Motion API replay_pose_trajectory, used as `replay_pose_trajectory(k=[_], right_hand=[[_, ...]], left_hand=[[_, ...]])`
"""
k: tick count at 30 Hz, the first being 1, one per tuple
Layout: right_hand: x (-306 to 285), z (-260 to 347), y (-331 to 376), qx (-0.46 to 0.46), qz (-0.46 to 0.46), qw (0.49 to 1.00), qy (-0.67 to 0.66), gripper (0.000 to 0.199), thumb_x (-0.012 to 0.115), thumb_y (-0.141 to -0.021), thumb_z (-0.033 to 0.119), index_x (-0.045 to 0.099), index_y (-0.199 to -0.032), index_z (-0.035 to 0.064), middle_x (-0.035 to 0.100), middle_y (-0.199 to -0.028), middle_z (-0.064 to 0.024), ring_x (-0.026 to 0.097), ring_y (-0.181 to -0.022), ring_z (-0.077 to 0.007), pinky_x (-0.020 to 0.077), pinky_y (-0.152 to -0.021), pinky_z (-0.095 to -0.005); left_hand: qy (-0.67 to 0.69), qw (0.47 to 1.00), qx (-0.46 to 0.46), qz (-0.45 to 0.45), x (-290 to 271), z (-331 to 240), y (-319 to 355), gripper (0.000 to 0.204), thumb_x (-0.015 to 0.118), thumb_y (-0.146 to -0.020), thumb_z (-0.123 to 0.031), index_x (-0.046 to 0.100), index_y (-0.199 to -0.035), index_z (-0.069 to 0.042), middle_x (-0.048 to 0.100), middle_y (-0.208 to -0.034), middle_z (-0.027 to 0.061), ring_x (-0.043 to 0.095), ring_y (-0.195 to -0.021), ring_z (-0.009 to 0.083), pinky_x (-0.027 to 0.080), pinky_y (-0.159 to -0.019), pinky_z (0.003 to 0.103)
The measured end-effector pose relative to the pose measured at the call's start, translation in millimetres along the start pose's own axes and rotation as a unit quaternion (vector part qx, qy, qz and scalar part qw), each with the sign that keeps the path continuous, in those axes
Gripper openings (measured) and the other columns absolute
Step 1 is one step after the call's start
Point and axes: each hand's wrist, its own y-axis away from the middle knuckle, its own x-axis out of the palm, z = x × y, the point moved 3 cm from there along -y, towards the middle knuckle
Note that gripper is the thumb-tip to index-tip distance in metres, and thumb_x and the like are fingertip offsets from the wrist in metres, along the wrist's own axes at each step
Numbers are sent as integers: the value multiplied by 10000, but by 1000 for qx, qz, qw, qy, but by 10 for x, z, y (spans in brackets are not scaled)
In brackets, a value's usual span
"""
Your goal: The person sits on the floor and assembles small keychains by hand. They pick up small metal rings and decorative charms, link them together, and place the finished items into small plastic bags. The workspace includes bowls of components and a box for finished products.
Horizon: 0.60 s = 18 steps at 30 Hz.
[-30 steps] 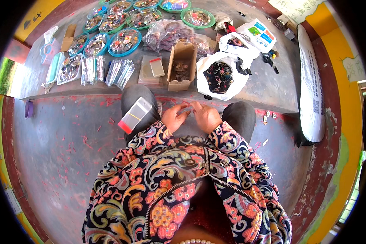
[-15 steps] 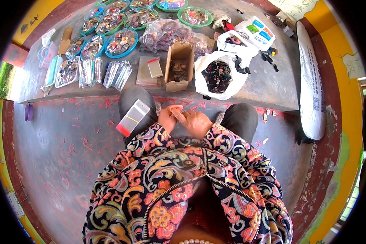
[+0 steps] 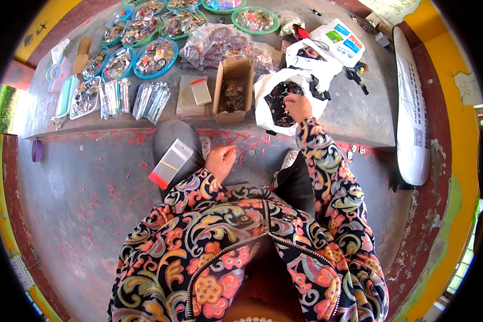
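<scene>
My right hand [image 3: 298, 108] reaches into a white plastic bag [image 3: 263, 103] on the raised ledge, its fingers bent together against the contents. Inside lies a heap of small dark items with coloured bits [image 3: 277, 105], too small to name surely. My left hand [image 3: 220, 163] rests above my lap by my left knee, fingers curled with thumb against forefinger; whatever they hold, if anything, cannot be made out. Across my left thigh lies a stack of clear plastic sleeves [image 3: 172, 162] with a red end and a yellowish band around it.
An open cardboard box [image 3: 218, 102] stands left of the bag, beside more clear sleeves [image 3: 183, 99]. Farther back are bagged goods [image 3: 214, 45] and round trays [image 3: 155, 56] of small accessories. A long white sack [image 3: 410, 107] stands at the right; a purple pot [image 3: 36, 151] sits left.
My hands have come apart. The right one has moved forward and right into the white bag; the left has stayed near my lap. My right knee has shifted inward.
</scene>
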Motion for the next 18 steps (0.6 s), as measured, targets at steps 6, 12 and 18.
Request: replay_pose_trajectory(k=[6, 12, 18], right_hand=[[261, -952, -459, 70, 122, 990, -12, 118, 535, -687, 118, 622, -738, 55, 600, -693, -110, 595, -639, -256, 475, -565, -358], [736, -1075, -506, -116, 162, 903, 380, 188, 555, -679, 150, 629, -819, 48, 609, -836, -136, 588, -789, -298, 481, -680, -363], [726, -1159, -531, 100, 142, 957, 232, 210, 536, -680, 156, 637, -822, 39, 614, -867, -166, 577, -838, -321, 463, -740, -376]], left_hand=[[11, 998, 43, -32, 69, 32, -7, 227, 501, -809, -136, 600, -944, 17, 591, -646, 67, 508, -592, 68, 406, -544, 217], [27, 1000, 7, -2, 121, -90, 13, 225, 507, -804, -128, 598, -937, 29, 613, -742, 97, 541, -646, 88, 423, -582, 228], [49, 999, -7, -7, 151, -198, -34, 212, 549, -794, -144, 601, -892, 37, 611, -743, 152, 593, -670, 161, 442, -600, 258]])
